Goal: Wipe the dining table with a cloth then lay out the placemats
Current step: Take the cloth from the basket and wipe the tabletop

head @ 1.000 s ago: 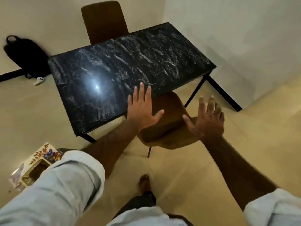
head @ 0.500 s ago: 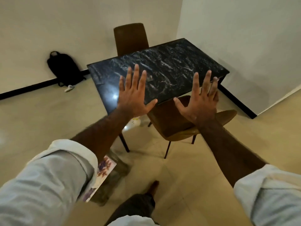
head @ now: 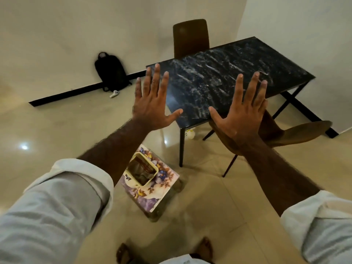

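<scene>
The dining table (head: 219,80) has a black marble-patterned top on thin black legs and stands ahead of me, a step or two away. My left hand (head: 152,103) and my right hand (head: 242,113) are both raised in the air in front of it, backs toward me, fingers spread, holding nothing. On the floor below my left forearm stands a low stool with a floral top (head: 150,185), carrying a cream basket (head: 142,170) with dark contents I cannot make out. No cloth or placemat is clearly visible.
A brown chair (head: 190,37) stands at the table's far side and another brown chair (head: 297,132) at the near right. A black backpack (head: 111,72) leans on the wall with a small white object (head: 114,93) beside it. Tiled floor surrounds me.
The view has pulled back and swung left, so the table sits farther away and to the right. Both hands rose higher with fingers spread. The floral stool has come fully into sight.
</scene>
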Motion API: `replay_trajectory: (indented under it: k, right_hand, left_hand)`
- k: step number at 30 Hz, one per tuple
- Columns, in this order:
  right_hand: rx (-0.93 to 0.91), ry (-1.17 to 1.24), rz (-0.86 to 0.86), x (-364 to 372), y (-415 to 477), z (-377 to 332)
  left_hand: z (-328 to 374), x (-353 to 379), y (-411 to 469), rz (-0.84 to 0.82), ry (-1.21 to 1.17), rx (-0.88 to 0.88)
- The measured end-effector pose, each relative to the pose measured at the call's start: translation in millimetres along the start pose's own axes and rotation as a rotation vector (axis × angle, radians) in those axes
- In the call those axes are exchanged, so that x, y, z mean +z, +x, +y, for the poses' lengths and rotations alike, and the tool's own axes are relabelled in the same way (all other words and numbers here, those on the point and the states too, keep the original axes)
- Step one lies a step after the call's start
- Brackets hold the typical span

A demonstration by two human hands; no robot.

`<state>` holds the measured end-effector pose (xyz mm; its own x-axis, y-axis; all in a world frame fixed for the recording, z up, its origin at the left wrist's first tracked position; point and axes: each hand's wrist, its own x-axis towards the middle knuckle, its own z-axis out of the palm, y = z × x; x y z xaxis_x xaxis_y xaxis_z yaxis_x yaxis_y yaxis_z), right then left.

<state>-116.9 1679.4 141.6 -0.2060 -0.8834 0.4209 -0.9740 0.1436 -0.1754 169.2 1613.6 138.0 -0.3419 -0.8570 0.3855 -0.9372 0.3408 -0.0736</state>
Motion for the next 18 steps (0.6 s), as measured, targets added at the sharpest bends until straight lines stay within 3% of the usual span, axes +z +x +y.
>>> replay_trajectory:
  k: [11, 18]
  right_hand:
    - [0.077, -0.054, 0.068, 28, -30, -249]
    - [0.108, -0.083, 0.091, 68, -17, -354]
  left_hand:
    - [-263, -22, -63, -0.047, 0.008, 0.013]
    - [-377, -8, -55, 0.003, -0.057, 0.001]
